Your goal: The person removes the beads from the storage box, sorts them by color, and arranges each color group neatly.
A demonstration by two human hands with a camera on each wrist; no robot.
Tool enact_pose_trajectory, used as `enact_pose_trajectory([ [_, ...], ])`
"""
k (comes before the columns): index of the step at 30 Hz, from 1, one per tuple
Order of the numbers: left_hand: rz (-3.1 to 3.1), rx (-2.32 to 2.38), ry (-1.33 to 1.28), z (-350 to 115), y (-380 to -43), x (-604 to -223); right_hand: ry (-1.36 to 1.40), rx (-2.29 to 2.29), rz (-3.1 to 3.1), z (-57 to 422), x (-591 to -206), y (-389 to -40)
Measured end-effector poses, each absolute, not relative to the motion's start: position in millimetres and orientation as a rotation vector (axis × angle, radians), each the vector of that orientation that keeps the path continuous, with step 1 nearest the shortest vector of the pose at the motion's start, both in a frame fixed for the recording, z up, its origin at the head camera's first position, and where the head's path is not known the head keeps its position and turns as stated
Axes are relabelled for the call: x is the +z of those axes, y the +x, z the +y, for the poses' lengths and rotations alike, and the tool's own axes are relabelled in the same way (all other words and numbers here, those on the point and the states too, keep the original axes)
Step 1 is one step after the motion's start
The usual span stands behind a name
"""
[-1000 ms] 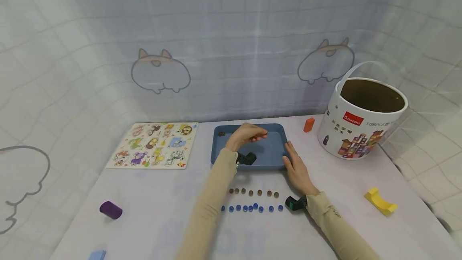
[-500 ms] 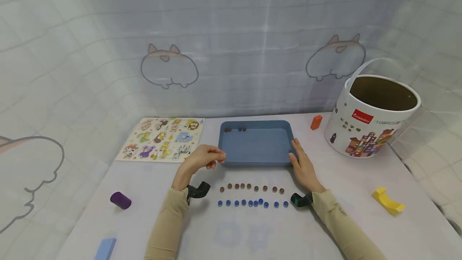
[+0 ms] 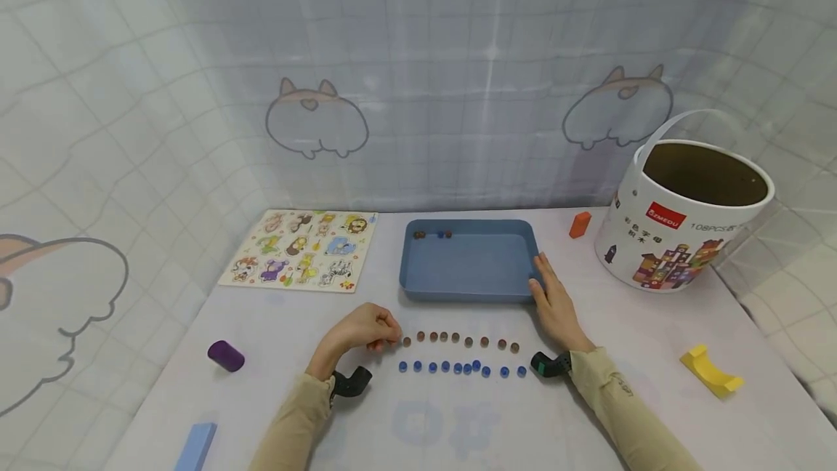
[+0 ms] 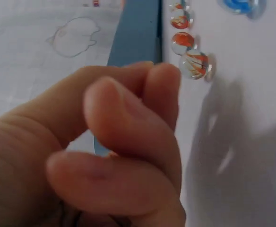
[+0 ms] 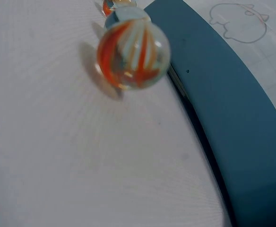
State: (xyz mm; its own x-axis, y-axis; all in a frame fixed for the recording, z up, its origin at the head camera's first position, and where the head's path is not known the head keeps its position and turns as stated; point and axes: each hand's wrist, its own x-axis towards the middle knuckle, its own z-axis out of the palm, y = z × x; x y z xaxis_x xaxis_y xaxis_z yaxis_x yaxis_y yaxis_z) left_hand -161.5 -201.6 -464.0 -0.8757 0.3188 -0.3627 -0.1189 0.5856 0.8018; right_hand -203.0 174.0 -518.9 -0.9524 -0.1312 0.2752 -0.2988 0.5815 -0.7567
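My left hand point(image 3: 362, 327) hovers over the table just left of a row of orange-and-clear glass marbles. Its fingers are curled, thumb and fingertips close together, with nothing seen between them. The row's end marble point(image 4: 194, 65) lies just beyond the fingertips, apart from them as far as the left wrist view shows. Straight-fingered, my right hand point(image 3: 557, 311) rests against the right side of the blue-grey tray point(image 3: 467, 267). Several marbles, orange and blue, lie along the tray's back left. A marble point(image 5: 133, 54) shows large beside the tray wall in the right wrist view.
A row of blue marbles point(image 3: 458, 368) lies nearer me. Around stand an animal puzzle board point(image 3: 301, 251), a white bucket point(image 3: 680, 238), an orange block point(image 3: 579, 224), a yellow arch block point(image 3: 711, 371), a purple cylinder point(image 3: 226, 356) and a light-blue block point(image 3: 196, 448).
My left hand has moved from above the tray, leftward and toward me, to the left end of the orange row. My right hand has stayed at the tray's side.
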Motion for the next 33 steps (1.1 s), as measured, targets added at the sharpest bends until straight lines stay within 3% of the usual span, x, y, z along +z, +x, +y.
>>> enact_pose_trajectory([
  [19, 2.396, 1.167, 0.01, -201.1, -159.1, -466.8, 0.371, 1.303, -2.63, 174.2, -516.8, -201.2],
  [27, 2.683, 1.334, 0.02, -190.9, -185.4, -446.7, 0.36, 1.297, -2.607, 179.4, -514.8, -204.3],
  [33, 2.689, 1.429, 0.11, -173.9, -200.3, -453.6, 0.361, 1.337, -2.609, 176.1, -517.0, -203.8],
])
